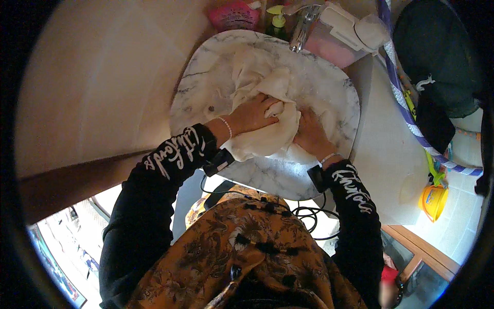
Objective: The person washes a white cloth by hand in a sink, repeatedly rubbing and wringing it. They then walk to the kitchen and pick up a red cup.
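Observation:
A cream-white cloth (260, 87) lies bunched in a marble-patterned washbasin (339, 98). My left hand (253, 114) clutches a fold of the cloth near the basin's middle. My right hand (310, 135) presses on the same cloth at the basin's near right side. Both wrists wear thin bracelets, and the sleeves are black with white lettering. A chrome tap (302, 24) stands at the basin's far rim, above the cloth.
A pink pouch (234, 14) and a green pump bottle (278, 21) stand behind the basin. A white and pink container (345, 33) sits by the tap. At right are a dark bag (437, 56), a striped hoop (406, 110) and a yellow toy bucket (434, 201). Black cables (307, 215) hang below the basin.

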Demonstrator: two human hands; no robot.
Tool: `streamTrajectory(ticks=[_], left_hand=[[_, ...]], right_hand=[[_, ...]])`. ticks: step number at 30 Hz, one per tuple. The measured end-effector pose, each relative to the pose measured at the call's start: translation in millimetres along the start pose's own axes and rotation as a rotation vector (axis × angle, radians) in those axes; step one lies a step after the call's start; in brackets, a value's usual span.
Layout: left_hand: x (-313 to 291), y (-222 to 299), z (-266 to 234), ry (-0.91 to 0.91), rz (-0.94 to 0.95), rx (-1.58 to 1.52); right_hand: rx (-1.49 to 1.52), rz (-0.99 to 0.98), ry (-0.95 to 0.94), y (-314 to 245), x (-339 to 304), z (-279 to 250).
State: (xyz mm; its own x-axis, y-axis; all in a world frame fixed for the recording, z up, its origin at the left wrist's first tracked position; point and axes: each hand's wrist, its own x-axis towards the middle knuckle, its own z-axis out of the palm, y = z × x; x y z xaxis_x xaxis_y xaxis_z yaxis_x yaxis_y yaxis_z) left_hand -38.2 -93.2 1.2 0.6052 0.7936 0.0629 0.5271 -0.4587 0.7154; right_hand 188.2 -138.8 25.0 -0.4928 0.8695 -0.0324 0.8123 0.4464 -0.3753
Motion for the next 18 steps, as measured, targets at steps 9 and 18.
streamTrajectory(ticks=[9, 18], left_hand=[[25, -50, -104, -0.125, -0.36, -0.251], [56, -97, -20, 0.011, -0.373, -0.184]], right_hand=[[0.298, 0.312, 0.033, 18, -9, -53], [0.398, 0.745, -0.028, 90, 18, 17]])
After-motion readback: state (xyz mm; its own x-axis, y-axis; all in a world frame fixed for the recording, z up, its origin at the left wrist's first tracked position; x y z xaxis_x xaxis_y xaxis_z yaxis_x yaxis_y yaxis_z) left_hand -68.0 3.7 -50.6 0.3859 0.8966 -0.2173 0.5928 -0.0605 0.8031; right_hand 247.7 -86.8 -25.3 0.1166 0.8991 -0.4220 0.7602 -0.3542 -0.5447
